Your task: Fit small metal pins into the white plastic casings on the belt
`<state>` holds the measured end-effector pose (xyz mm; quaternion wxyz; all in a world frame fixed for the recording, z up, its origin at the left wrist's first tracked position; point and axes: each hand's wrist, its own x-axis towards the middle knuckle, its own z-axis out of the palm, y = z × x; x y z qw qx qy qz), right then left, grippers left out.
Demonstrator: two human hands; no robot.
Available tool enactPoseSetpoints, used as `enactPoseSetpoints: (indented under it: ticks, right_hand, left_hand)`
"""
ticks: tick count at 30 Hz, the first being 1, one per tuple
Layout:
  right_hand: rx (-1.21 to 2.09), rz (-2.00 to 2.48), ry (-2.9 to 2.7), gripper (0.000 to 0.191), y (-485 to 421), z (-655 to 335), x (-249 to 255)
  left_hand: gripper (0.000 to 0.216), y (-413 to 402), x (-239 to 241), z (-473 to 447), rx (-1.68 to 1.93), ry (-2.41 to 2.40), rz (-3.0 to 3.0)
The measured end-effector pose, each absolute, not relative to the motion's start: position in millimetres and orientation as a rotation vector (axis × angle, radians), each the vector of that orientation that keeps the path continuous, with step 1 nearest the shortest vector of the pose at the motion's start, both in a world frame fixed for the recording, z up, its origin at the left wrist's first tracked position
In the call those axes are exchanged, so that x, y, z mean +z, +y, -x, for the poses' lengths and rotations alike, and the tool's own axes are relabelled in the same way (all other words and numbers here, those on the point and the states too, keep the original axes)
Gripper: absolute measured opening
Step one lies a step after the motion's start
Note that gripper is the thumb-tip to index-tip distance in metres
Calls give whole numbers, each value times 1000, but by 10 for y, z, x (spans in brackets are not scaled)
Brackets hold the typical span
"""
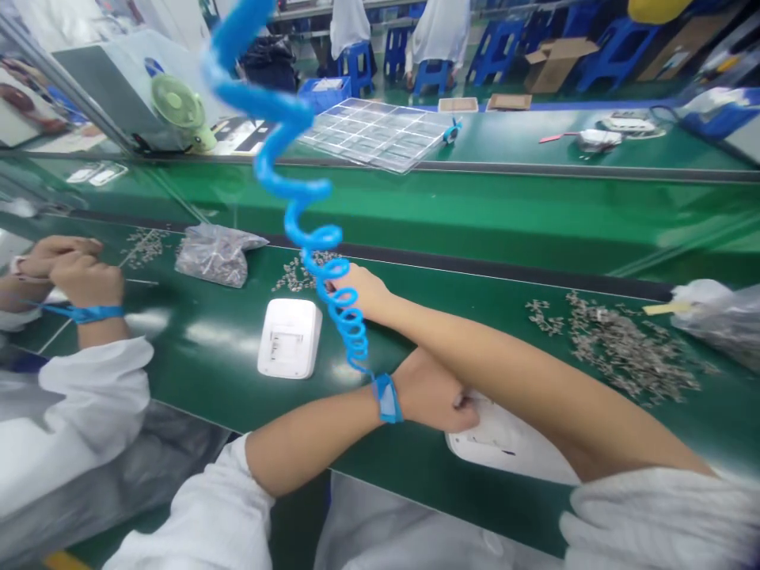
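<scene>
My left hand (432,393), with a blue strap at the wrist, is closed over the near-left part of a white plastic housing (516,445). Its fingers are curled, and anything inside them is hidden. Crossing above it, my right forearm reaches to the far left. My right hand (363,291) is closed at the edge of a small pile of metal pieces (295,275); a blue coiled cord (350,324) partly covers its fingertips, so what they pinch cannot be made out. Left of the cord lies a second white housing (290,339) with a recessed rectangle.
A larger pile of metal pieces (629,348) lies at right beside a plastic bag (721,317). Another filled bag (214,255) is at far left, near a co-worker's hands (83,273). A clear divided tray (380,133) and a green fan (178,103) stand on the raised shelf.
</scene>
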<state>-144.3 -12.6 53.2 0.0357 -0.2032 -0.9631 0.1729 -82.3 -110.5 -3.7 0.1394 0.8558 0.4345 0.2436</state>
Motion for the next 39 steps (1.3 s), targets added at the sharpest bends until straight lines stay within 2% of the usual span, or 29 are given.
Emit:
enactPoseSetpoints:
  ticks: [3, 6, 11, 14, 18, 24, 31, 36, 39]
  right_hand:
    - [456, 626, -3042, 31, -161, 1453, 514]
    - [352, 565, -3125, 27, -232, 1419, 538]
    - [258, 462, -3200, 40, -258, 1286, 559]
    - [323, 486, -3188, 32, -107, 988, 630]
    - [518, 549, -2918, 20, 123, 265, 814]
    - [812, 850, -2386, 12, -89, -914, 881]
    - [781, 871, -2265, 16, -491, -1355, 643]
    - [695, 927, -2267, 14, -548, -1341, 691]
    - [695, 949, -2218, 14, -563, -1388, 724]
  left_hand:
    - [10, -1111, -55, 814, 764, 1241, -2486]
    - [12, -1109, -59, 804, 794, 1257, -2469]
    - [32, -1091, -25, 820, 848, 1194, -2467]
    - [36, -1108, 20, 824, 814, 1242, -2429]
    - [19, -1122, 64, 819, 742, 1365, -2297]
    - [8, -1040, 117, 813, 947, 1426, -2085]
    - [11, -966, 173, 791, 860, 1397, -2015]
    - [9, -1006, 171, 778, 910, 1443, -2121]
    - [16, -1053, 218, 805, 853, 1550, -2180]
